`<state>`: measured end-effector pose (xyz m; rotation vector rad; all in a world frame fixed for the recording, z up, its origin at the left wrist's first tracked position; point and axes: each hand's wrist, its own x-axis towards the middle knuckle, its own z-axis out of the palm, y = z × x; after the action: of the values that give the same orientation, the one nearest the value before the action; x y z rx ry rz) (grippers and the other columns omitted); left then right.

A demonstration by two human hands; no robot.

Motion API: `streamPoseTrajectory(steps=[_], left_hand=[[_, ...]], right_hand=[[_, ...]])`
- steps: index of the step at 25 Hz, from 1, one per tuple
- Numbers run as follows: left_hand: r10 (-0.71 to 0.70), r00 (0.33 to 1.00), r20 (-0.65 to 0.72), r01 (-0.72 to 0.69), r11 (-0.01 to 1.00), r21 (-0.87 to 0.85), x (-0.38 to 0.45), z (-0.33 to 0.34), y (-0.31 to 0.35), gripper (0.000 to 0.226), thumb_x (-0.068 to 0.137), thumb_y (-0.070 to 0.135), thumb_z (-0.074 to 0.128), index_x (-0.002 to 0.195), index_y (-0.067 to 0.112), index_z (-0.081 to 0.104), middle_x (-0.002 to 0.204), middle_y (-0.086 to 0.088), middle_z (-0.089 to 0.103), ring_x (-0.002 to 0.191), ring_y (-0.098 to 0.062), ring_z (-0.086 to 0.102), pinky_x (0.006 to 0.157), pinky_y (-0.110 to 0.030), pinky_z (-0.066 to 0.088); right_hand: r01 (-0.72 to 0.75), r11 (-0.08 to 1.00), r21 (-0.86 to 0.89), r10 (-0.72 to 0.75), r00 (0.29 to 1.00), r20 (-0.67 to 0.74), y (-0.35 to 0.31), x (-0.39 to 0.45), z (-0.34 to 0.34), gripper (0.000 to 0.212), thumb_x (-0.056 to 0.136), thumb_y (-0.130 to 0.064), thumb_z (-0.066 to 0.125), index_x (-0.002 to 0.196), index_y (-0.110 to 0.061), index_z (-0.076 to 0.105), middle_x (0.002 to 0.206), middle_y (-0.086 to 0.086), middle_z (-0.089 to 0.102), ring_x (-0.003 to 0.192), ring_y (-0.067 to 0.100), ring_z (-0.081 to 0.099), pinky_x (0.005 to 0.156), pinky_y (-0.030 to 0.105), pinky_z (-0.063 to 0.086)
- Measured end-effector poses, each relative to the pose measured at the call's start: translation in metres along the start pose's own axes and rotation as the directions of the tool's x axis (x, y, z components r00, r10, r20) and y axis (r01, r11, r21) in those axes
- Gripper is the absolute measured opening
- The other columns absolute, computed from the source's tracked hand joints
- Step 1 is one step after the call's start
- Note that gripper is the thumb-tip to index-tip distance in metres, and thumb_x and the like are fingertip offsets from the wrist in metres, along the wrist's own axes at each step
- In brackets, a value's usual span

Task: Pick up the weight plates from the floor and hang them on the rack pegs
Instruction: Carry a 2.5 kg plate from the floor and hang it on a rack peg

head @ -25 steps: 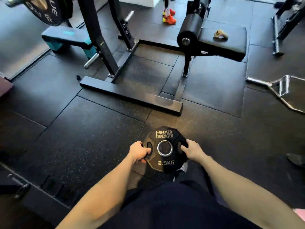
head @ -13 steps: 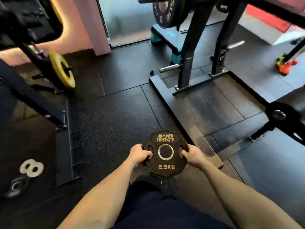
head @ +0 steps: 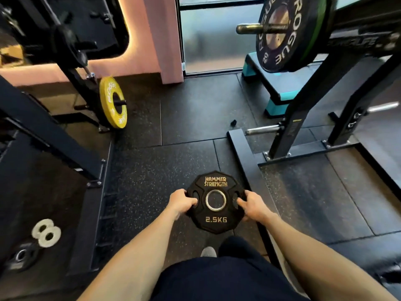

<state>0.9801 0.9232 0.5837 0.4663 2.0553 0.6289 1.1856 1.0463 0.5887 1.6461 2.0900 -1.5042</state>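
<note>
Black rubber weight plate [head: 215, 202], marked 2.5 kg, held flat-faced toward me above the floor mat [head: 138, 177], clear of it. My left hand [head: 181, 203] grips its left edge, fingers curled into the side slot. My right hand [head: 252, 206] grips the right edge likewise, thumb on the face. Both forearms reach forward, nearly straight. Yellow plate [head: 112, 102] hangs on a rack peg, far left.

Black rubber floor [head: 195, 118] carries two white plates [head: 46, 232] beside a black plate [head: 21, 256]
</note>
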Motion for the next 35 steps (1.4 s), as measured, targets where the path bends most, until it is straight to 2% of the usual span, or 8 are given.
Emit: streamPoseTrajectory(steps=[5,9,13,17,23,26,29,35], left_hand=[[-0.026,0.999,-0.028,0.026,0.999,-0.032,0.093,-0.029,0.079,0.016,0.073,0.015,0.068,0.088,0.010,0.063,0.088,-0.006,0.064,0.075,-0.019,0.062,0.046,-0.025,0.049],[-0.092,0.994,-0.053,0.086,0.990,-0.112,0.195,-0.046,0.151,0.022,0.076,0.010,0.069,0.097,0.008,0.063,0.096,-0.010,0.064,0.077,-0.023,0.065,0.051,-0.036,0.059],[-0.106,0.990,-0.089,0.093,0.987,-0.133,0.285,-0.069,0.226,0.022,0.074,0.010,0.070,0.095,0.010,0.064,0.096,-0.013,0.069,0.079,-0.026,0.068,0.059,-0.042,0.061],[-0.093,0.989,-0.112,0.073,0.982,-0.174,0.362,-0.105,0.305,0.018,0.073,0.011,0.070,0.089,0.013,0.064,0.088,-0.008,0.068,0.071,-0.020,0.065,0.052,-0.034,0.059],[-0.122,0.989,-0.080,0.102,0.971,-0.218,0.477,-0.156,0.385,0.022,0.073,0.010,0.069,0.094,0.007,0.064,0.096,-0.014,0.068,0.079,-0.027,0.068,0.055,-0.042,0.060],[-0.119,0.991,-0.056,0.106,0.974,-0.202,0.562,-0.194,0.423,0.025,0.073,0.008,0.070,0.096,0.005,0.064,0.095,-0.015,0.070,0.078,-0.029,0.070,0.059,-0.048,0.061],[-0.068,0.996,-0.056,0.063,0.993,-0.097,0.640,-0.240,0.463,0.026,0.071,0.014,0.071,0.095,0.005,0.067,0.093,-0.014,0.071,0.085,-0.029,0.069,0.069,-0.041,0.061],[-0.078,0.996,-0.044,0.070,0.984,-0.163,0.740,-0.332,0.540,0.016,0.069,0.011,0.071,0.082,0.011,0.061,0.085,-0.013,0.067,0.059,-0.022,0.061,0.034,-0.021,0.042]], right_hand=[[0.047,0.998,-0.044,-0.047,0.999,0.016,-0.061,0.114,-0.048,0.017,0.092,-0.018,0.054,0.104,-0.005,0.057,0.100,0.016,0.065,0.081,0.032,0.069,0.062,0.050,0.059],[0.068,0.995,-0.076,-0.064,0.997,0.054,-0.103,0.236,-0.088,0.019,0.092,-0.020,0.053,0.105,-0.006,0.058,0.103,0.016,0.066,0.087,0.031,0.067,0.069,0.045,0.059],[0.125,0.962,-0.241,-0.107,0.990,0.087,-0.162,0.347,-0.139,0.026,0.091,-0.023,0.053,0.105,-0.003,0.060,0.107,0.015,0.067,0.100,0.029,0.062,0.072,0.027,0.043],[0.148,0.945,-0.291,-0.123,0.987,0.104,-0.229,0.442,-0.186,0.027,0.091,-0.021,0.052,0.106,0.000,0.060,0.110,0.018,0.066,0.103,0.031,0.061,0.079,0.031,0.044],[0.125,0.935,-0.332,-0.109,0.992,0.068,-0.315,0.568,-0.217,0.031,0.091,-0.017,0.051,0.113,0.004,0.058,0.117,0.022,0.063,0.109,0.034,0.058,0.085,0.032,0.044],[0.112,0.923,-0.368,-0.108,0.994,0.031,-0.365,0.643,-0.222,0.031,0.092,-0.017,0.050,0.113,0.004,0.056,0.119,0.024,0.061,0.112,0.036,0.056,0.086,0.033,0.043],[0.092,0.911,-0.401,-0.094,0.995,0.016,-0.422,0.710,-0.230,0.031,0.092,-0.017,0.050,0.112,0.005,0.057,0.118,0.025,0.062,0.111,0.037,0.057,0.085,0.034,0.043],[0.092,0.915,-0.392,-0.103,0.995,-0.007,-0.545,0.819,-0.253,0.027,0.090,-0.016,0.053,0.110,0.001,0.059,0.115,0.021,0.065,0.107,0.034,0.060,0.083,0.033,0.045]])
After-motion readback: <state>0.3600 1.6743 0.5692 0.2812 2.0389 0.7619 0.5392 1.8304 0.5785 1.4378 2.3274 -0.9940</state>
